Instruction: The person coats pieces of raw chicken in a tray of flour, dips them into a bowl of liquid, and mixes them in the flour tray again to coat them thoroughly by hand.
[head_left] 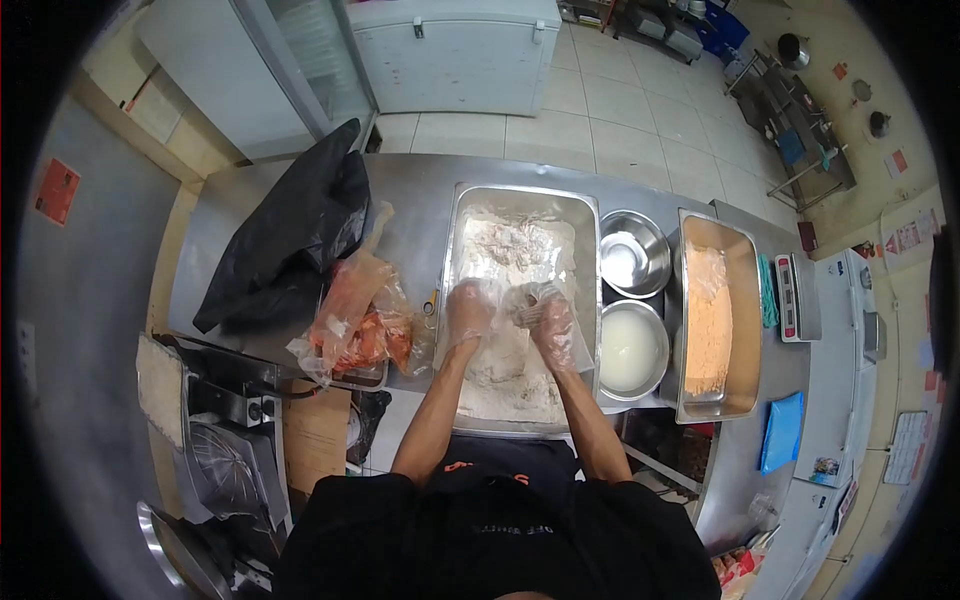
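Both of my hands wear clear plastic gloves and are over a deep steel tray (pixel 450 235) of white flour (pixel 510 395). On the left side of the tray, my left hand (pixel 472 308) is down at the flour, its fingers too blurred and covered to read. My right hand (pixel 552 325) is closed at the tray's right side, around a pale, floury lump (pixel 527 303) whose kind I cannot make out. Rougher, clumped flour (pixel 515 240) lies beyond my hands.
Right of the tray stand a shiny steel bowl (pixel 633 255), a bowl of whitish liquid (pixel 632 350), a pan of orange crumbs (pixel 708 340) and a scale (pixel 797 298). Left are plastic bags of reddish food (pixel 365 335), yellow-handled scissors (pixel 430 303) and a black bag (pixel 295 225).
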